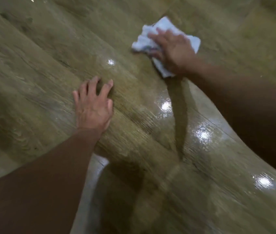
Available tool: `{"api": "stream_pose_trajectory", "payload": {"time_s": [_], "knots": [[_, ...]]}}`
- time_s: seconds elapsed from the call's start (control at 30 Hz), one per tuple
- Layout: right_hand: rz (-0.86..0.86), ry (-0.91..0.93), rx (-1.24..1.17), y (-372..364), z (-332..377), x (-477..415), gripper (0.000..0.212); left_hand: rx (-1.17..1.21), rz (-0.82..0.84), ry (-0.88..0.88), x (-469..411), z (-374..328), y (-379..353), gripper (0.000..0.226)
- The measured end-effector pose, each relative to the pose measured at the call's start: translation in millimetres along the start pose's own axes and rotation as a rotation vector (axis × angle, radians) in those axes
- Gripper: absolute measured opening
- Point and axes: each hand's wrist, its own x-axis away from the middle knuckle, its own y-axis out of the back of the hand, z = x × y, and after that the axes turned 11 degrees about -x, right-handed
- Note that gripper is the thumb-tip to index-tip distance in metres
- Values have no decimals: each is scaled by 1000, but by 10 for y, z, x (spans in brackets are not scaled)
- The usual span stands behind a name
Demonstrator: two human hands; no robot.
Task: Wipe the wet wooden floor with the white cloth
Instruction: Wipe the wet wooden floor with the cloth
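Head view: the right hand (pixel 172 51) presses the white cloth (pixel 192 42) onto the wooden floor (pixel 49 48), fingers laid fairly straight across it. The cloth is bunched under the palm and spills out past the fingertips. The left hand (pixel 94 105) braces flat on the boards, fingers splayed, holding nothing. A shiny wet film (pixel 203 134) lies behind both wrists. Likely risks are the bracing palm skidding on slick boards, and the crumpled cloth smearing water rather than lifting it.

Glossy wet wood-grain floor (pixel 150 132); soft crumpled white cloth (pixel 164 29).
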Motion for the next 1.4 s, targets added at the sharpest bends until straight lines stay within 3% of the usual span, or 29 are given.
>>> {"api": "stream_pose_trajectory", "payload": {"time_s": [0.07,0.13,0.33,0.47,0.53,0.63,0.73,0.9,0.97,1.03,1.23,1.3,1.4], "knots": [[-55,-187,-26,139,-269,-89,56,-16,1,-8,-1,-23,4,49],[-35,-222,-1,110,-140,52,57,-44,-2,-16,-8,-39,1,49],[22,173,-98,-466,821,1411,51,-99,-29,-10,-29,-86,-8,47],[149,386,-107,-301,463,1317,47,-111,0,14,-30,-133,34,42],[50,221,-87,-206,128,1074,48,-141,43,35,-55,-191,71,37],[-111,-164,-105,18,-414,747,51,-117,64,80,-125,-326,137,31],[-168,-318,-159,99,-467,640,51,-10,40,14,-232,-610,220,38],[-156,-141,-171,-260,138,1461,49,447,-54,78,-467,-1246,400,44],[-123,-23,-157,-277,56,1749,48,516,-72,69,-491,-1466,417,43],[-106,-25,-124,-186,-252,1805,50,550,-50,14,-455,-1678,393,41],[-343,-666,-164,179,-1237,1291,57,268,-41,0,-438,-1931,245,34],[-338,-602,-131,178,-1098,1196,51,195,-38,12,-440,-1967,208,35],[-243,-322,-99,-27,-669,1447,53,147,-45,38,-439,-2013,145,40]]}}
